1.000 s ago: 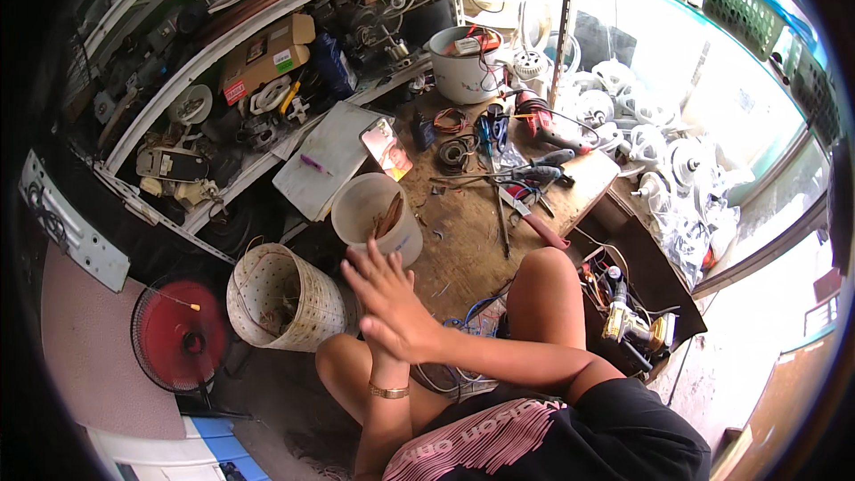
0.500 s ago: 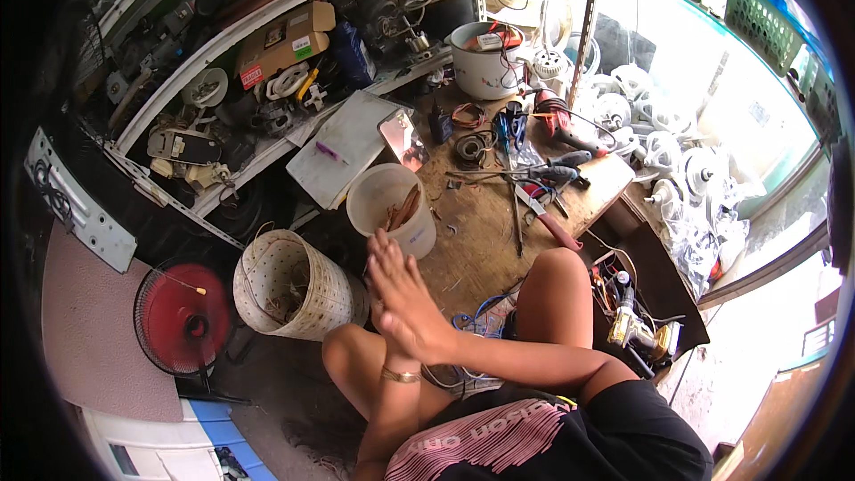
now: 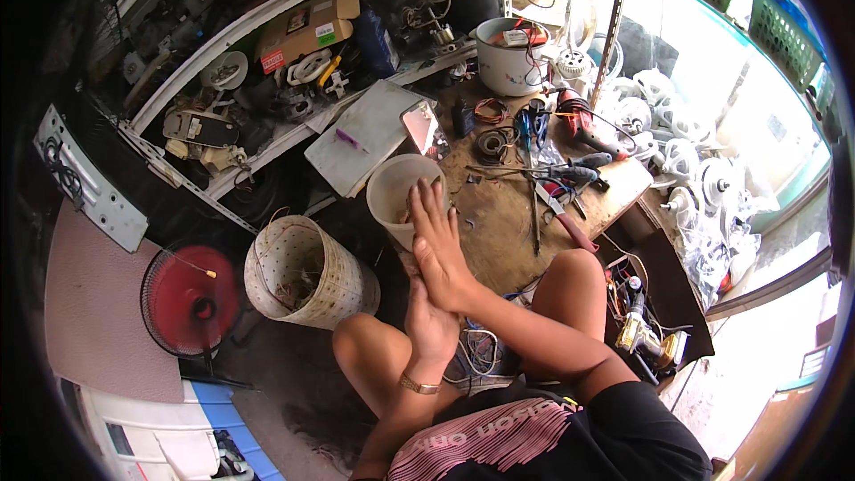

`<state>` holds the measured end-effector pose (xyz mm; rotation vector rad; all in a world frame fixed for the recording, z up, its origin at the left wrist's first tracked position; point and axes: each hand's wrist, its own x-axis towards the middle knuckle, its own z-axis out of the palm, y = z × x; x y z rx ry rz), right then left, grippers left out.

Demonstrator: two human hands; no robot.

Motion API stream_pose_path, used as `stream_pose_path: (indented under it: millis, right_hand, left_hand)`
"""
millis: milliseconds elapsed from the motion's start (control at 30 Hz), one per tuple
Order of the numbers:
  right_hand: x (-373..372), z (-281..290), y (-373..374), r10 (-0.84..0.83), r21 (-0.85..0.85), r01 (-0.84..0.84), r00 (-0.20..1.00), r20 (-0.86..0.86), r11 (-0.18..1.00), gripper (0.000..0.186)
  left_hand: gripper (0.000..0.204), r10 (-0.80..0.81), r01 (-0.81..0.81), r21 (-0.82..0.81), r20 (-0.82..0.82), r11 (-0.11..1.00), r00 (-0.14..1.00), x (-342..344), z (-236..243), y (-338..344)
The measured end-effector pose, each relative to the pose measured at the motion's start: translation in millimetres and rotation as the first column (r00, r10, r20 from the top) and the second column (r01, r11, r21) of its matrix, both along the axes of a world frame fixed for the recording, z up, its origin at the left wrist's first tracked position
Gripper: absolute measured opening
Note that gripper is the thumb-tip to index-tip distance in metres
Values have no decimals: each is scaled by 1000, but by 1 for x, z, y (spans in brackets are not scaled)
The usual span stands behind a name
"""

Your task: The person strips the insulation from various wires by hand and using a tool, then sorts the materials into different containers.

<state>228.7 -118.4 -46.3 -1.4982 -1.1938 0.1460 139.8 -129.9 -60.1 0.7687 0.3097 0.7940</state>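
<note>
My right hand (image 3: pixel 438 260) is open, fingers stretched upward, its palm pressed against my left hand (image 3: pixel 429 330). The left hand's fingers are mostly hidden behind it; a metal band circles that wrist. Just beyond my fingers stands a translucent plastic bucket (image 3: pixel 387 183), its contents largely covered by my fingers. A speckled white bucket (image 3: pixel 352 281) with debris inside is to their left. On the wooden worktop (image 3: pixel 494 245) ahead are long-handled tools (image 3: pixel 583 169), a red power tool (image 3: pixel 579 125), wire coils (image 3: pixel 497 144) and a grey board (image 3: pixel 343 165) with a purple pen.
A red fan (image 3: pixel 187 303) stands at the left, below a metal plate (image 3: pixel 89 174). Crowded shelving (image 3: pixel 236 138) runs along the back. White fan parts (image 3: pixel 690 178) pile up by the bright window. A dark tray (image 3: pixel 681 294) with a cordless drill (image 3: pixel 637 330) is right of my knee.
My right hand has slid upward along the left, its fingertips now over the translucent bucket. The left hand sits lower behind it. The surroundings appear slightly shifted with the camera.
</note>
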Motion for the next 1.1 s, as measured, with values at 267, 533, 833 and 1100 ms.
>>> stream_pose_path:
  millis: [267,533,833,1100]
  right_hand:
    - [-14,0,-4,112,-75,-113,993,-23,991,84]
    - [-15,-7,0,26,3,-27,980,197,1000,74]
    - [104,-104,12,-264,-387,341,934,240,857,79]
    - [46,-167,-49,-183,-533,517,810,557,670,82]
  left_hand:
    - [61,-17,17,10,31,1000,999,-16,-19,12]
    - [68,-14,-13,189,140,982,990,-8,-10,17]
    - [12,243,-247,24,107,969,964,22,10,55]
    - [31,547,111,953,-255,282,797,56,12,170]
